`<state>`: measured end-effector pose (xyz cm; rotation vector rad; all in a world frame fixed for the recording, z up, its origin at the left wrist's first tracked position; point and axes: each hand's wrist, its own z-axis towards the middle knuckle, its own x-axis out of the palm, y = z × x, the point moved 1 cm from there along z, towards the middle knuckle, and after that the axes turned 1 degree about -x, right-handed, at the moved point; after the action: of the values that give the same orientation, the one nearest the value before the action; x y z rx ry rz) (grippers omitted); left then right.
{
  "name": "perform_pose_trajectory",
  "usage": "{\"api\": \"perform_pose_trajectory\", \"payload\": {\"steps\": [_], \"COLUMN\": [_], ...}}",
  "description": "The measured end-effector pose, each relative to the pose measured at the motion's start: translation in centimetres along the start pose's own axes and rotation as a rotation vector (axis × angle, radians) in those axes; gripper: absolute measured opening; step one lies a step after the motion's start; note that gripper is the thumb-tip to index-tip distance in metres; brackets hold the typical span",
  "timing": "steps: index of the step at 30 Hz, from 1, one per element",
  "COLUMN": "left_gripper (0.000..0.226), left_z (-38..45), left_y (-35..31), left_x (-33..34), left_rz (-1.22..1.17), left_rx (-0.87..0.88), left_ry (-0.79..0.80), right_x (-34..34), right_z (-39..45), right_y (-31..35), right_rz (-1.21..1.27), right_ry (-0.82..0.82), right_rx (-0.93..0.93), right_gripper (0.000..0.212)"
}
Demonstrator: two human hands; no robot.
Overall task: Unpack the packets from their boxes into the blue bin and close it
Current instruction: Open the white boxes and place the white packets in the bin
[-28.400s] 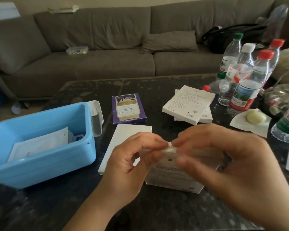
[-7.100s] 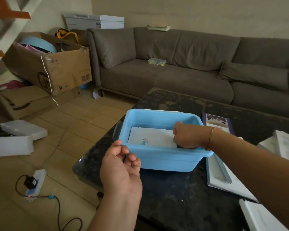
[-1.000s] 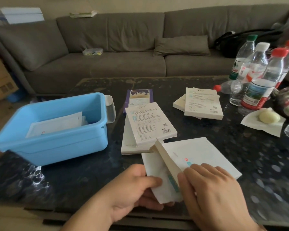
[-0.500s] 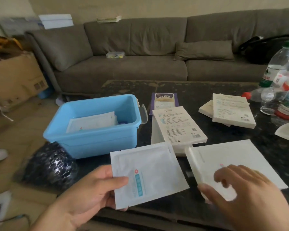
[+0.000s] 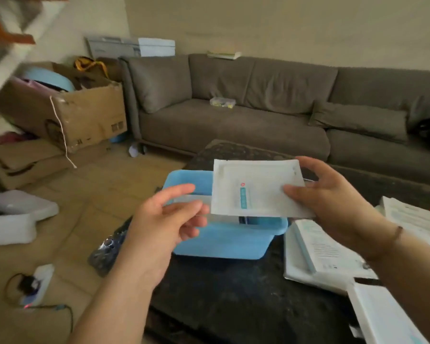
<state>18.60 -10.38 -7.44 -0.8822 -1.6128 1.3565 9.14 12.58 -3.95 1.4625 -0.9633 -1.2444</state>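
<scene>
A white packet (image 5: pixel 255 188) hangs flat over the blue bin (image 5: pixel 224 238), long axis running left to right. The right hand (image 5: pixel 333 197), reaching in from the right, pinches its right edge with thumb on top. The left hand (image 5: pixel 166 219) hovers beside the packet's left edge, fingers loosely spread, holding nothing.

The white packet (image 5: pixel 256 188) hides most of the blue bin's (image 5: pixel 224 242) inside, so its contents cannot be told. A white box (image 5: pixel 382 319) at lower right is cut by the frame edge. Print on the packet is blurred.
</scene>
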Motion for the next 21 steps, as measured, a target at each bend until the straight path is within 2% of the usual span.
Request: {"api": "perform_pose_trajectory", "payload": {"steps": [3, 8, 14, 21], "left_gripper": [0.017, 0.011, 0.014, 0.017], "left_z": [1.1, 1.5, 1.6, 1.3], "left_y": [-0.9, -1.2, -1.7, -1.9], "left_x": [-2.0, -3.3, -3.8, -3.6], "left_rz": [-0.229, -0.449, -0.524, -0.528], "left_rx": [-0.024, -0.086, -0.084, -0.094], "left_ry": [-0.117, -0.125, -0.085, -0.086], "right_x": [3.0, 7.8, 10.5, 9.1], "right_z": [3.7, 6.3, 7.1, 5.7], "right_y": [0.1, -1.5, -2.4, -0.2], "right_rz": [-0.028, -0.102, -0.196, -0.649], "right_ry": [0.019, 0.096, 0.172, 0.257], "right_rx": [0.064, 0.2, 0.26, 0.156], "right_gripper": [0.068, 0.07, 0.073, 0.074]}}
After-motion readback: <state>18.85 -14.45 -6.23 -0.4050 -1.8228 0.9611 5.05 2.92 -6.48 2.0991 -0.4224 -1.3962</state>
